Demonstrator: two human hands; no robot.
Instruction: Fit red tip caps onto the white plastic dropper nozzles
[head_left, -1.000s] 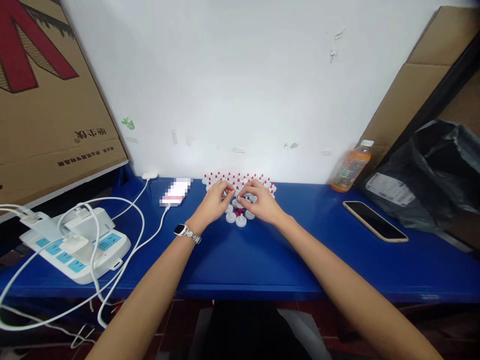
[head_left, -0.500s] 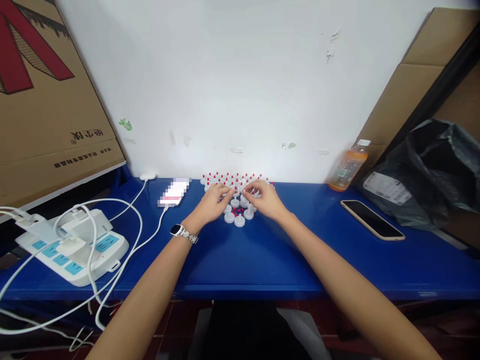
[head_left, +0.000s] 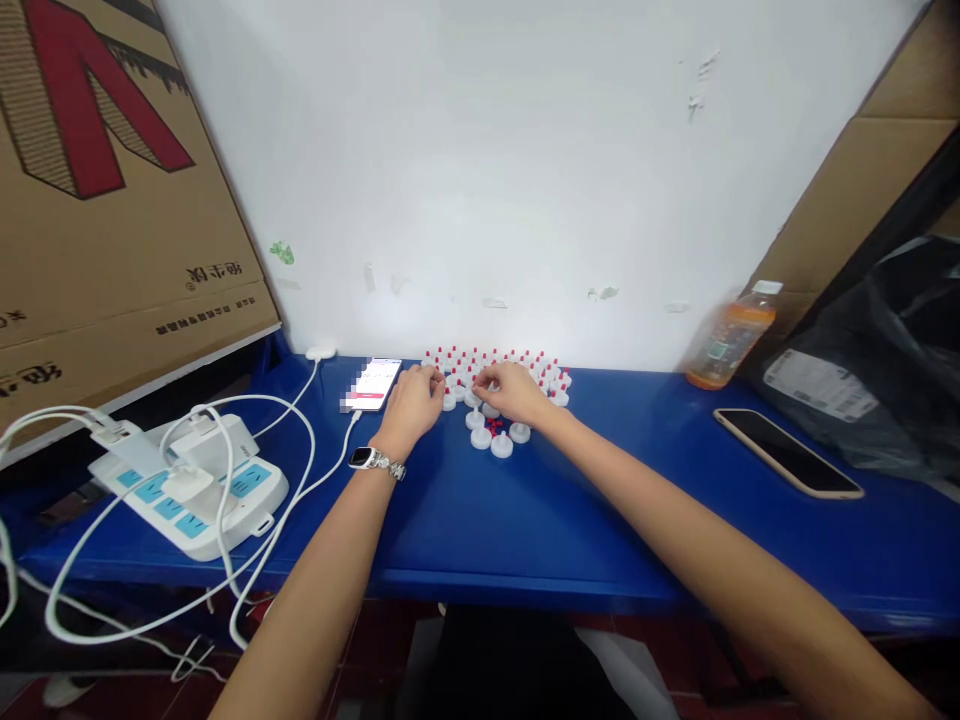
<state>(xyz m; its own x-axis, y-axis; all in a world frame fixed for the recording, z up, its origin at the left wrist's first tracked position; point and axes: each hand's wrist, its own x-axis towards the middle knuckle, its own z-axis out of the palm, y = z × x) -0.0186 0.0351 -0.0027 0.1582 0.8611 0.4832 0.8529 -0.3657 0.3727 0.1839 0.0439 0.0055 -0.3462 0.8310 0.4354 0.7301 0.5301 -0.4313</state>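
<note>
Head view: left hand (head_left: 411, 405) and right hand (head_left: 510, 393) rest curled among white caps (head_left: 491, 440) on the bench (head_left: 525, 510). Grip contents cannot be told. Cardboard box (head_left: 112, 200) lettering is unreadable.

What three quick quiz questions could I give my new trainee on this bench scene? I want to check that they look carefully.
1. True or false: the phone with the dark screen lies to the left of the white caps.
2. Which wrist wears the watch: that of the left hand or of the right hand?
3. Multiple choice: the orange bottle stands A) on the power strip, B) at the back of the blue table by the wall, C) between the two hands.

Key: 1 false, it lies to their right. 2 the left. 3 B.
</note>
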